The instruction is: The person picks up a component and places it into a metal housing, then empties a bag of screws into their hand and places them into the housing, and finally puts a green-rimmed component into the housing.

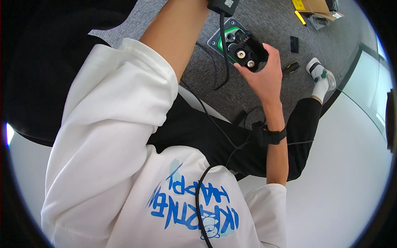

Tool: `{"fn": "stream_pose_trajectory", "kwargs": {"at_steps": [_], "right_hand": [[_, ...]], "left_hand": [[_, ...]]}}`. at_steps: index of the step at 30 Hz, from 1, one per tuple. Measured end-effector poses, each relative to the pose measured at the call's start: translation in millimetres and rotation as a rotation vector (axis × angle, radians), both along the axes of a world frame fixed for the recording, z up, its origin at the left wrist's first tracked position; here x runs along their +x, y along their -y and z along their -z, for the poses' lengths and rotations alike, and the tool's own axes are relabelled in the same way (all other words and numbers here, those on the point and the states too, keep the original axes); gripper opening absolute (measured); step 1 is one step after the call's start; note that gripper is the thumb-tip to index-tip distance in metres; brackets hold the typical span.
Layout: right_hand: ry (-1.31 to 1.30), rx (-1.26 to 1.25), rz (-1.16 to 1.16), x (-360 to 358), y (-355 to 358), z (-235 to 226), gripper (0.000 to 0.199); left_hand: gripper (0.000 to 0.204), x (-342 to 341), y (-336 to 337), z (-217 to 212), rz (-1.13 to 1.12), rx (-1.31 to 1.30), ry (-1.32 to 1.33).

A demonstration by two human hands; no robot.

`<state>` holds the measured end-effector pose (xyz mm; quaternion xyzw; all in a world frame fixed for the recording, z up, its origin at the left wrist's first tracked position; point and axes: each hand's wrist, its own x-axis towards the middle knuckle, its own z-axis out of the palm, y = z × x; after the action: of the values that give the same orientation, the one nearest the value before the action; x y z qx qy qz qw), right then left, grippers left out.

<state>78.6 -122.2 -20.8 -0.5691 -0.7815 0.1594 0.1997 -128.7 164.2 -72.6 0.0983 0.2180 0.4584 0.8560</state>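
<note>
My right hand [261,76] is raised in front of me and grips a black box-shaped part [247,51] with two round silvery fittings on its face. A black band [271,135] sits on that wrist. My left forearm [175,37] reaches up to the top edge, where a black wrist-worn unit [223,5] shows; the hand itself is out of frame. Behind the held part, a grey plate with a green rim [225,38] lies on the grey carpet [264,20].
A black cable [215,70] runs from the wrist unit down across my black trousers and white shirt. On the carpet lie a cardboard box [315,5], a yellow tool [300,17], a small black block [294,44] and a black-and-yellow object [292,66]. My white-socked foot [321,77] rests at the right.
</note>
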Motion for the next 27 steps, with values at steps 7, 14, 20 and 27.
{"fn": "stream_pose_trajectory", "kwargs": {"at_steps": [7, 14, 20, 27], "right_hand": [[0.044, -0.085, 0.041, -6, -3, 1, 0.082], [0.057, -0.069, 0.037, -2, -3, 7, 0.080], [0.214, -0.066, -0.028, -9, -12, 0, 0.081], [0.213, -0.159, 0.002, -11, -13, -5, 0.076]], "left_hand": [[0.022, -4, 0, 1, 0.007, 0.016, 0.028], [0.023, -3, 0, 0, 0.007, 0.045, -0.003], [0.023, -7, -3, 5, 0.047, 0.044, 0.040], [0.024, -7, -6, 5, 0.053, 0.037, 0.060]]}}
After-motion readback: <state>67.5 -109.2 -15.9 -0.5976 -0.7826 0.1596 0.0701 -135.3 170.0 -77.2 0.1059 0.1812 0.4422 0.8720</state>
